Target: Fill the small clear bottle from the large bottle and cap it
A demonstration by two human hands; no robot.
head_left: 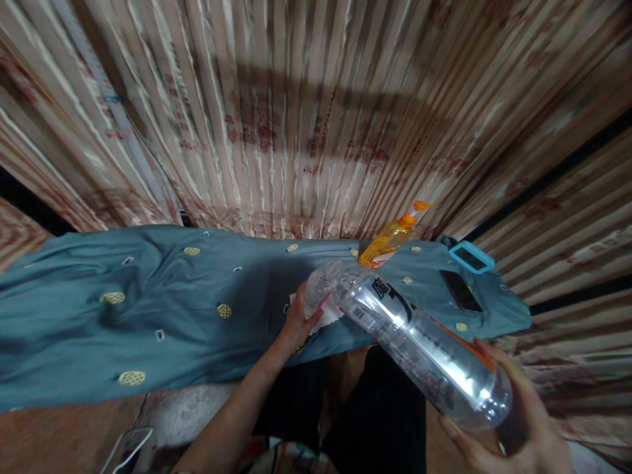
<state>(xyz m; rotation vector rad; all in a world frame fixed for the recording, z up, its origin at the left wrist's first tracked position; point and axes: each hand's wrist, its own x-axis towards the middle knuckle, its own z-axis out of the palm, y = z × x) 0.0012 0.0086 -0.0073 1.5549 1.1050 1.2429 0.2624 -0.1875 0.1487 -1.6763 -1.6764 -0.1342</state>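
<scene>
A large clear plastic bottle (419, 349) with a printed silver and orange label slants across the front of the table. My right hand (513, 408) is closed around its base end, and its narrower end points up and left. My left hand (295, 324) grips a small clear plastic container (323, 283), perhaps a cup, right against the bottle's upper end. Whether the two touch or overlap I cannot tell. Below the container lies something white like paper (330, 316), partly hidden. Just behind stands a pump bottle (388, 243) of orange liquid.
A blue-green cloth with pineapple prints (182, 329) covers the long narrow table. To the right lie a dark phone (460, 291) and a light-blue framed device (471, 257). Patterned curtains (296, 131) hang behind and at the sides. A white cable (131, 451) shows at lower left.
</scene>
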